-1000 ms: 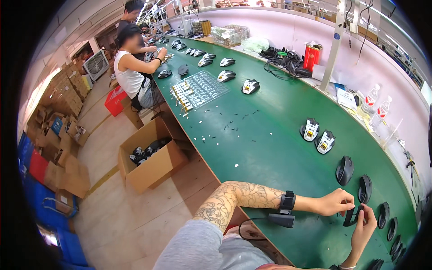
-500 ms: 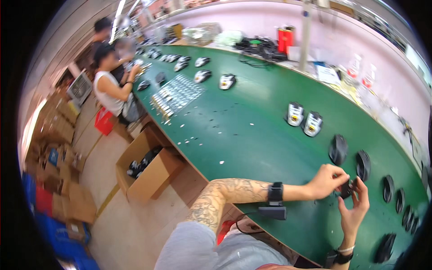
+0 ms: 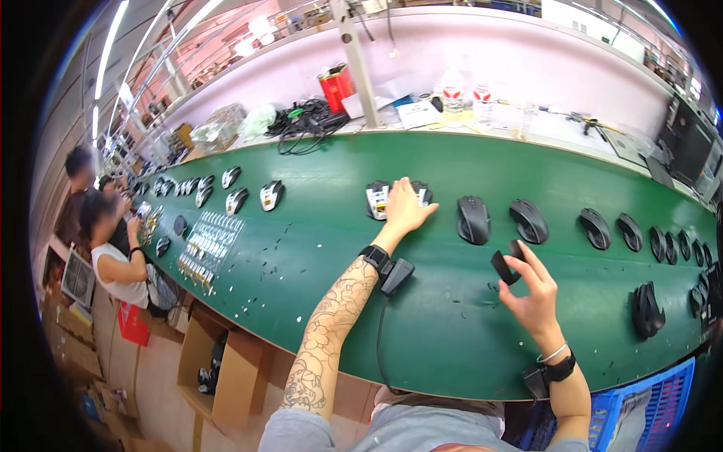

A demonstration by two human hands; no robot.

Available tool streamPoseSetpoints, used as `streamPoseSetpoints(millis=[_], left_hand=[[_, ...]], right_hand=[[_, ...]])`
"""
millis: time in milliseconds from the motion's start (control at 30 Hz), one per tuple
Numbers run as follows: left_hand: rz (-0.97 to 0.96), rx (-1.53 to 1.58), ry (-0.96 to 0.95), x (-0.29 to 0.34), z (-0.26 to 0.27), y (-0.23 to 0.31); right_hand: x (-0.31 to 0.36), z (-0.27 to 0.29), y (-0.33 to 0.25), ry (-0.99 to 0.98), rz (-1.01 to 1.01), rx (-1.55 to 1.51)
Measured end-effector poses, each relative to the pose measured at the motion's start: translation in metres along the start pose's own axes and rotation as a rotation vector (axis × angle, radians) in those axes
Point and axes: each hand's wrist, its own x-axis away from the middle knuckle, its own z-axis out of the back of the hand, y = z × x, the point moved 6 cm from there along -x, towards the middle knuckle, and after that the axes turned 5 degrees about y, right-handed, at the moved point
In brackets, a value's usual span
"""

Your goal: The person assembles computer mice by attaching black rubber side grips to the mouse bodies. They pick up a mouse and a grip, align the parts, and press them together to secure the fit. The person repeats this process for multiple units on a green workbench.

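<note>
My left hand (image 3: 407, 209) reaches over a white-and-black computer mouse (image 3: 424, 191) on the green table, its thumb and fingers around the shell and hiding much of it. A matching computer mouse (image 3: 376, 200) lies just left of that hand. My right hand (image 3: 536, 295) is raised above the table, pinching a small black plastic piece (image 3: 504, 268) between thumb and fingers. Whether that is one piece or two is hard to tell. Beyond the right hand lie two black mouse shells, one on the left (image 3: 473, 221) and one on the right (image 3: 529, 221).
Several black mouse shells (image 3: 595, 229) run along the right, with another (image 3: 646, 310) nearer me. More white-and-black mice (image 3: 272, 195) and a clear tray of small parts (image 3: 211, 245) lie leftward. A cardboard box (image 3: 237, 377) stands below; people (image 3: 113, 256) work at far left.
The view has swung to the right. My left hand has left the black piece and moved away to the white-and-black mouse. My right hand keeps hold of the black piece.
</note>
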Motion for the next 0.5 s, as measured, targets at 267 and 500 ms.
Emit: streamPoseSetpoints(millis=[267,500], left_hand=[[0.095,-0.136,-0.074,-0.024,0.009,-0.063],[0.258,0.562,0.046,0.04,0.051,-0.013]], right_hand=[[0.005,-0.004,0.006,-0.016,0.08,-0.01],[0.009,-0.007,0.006,-0.076,0.041,-0.047]])
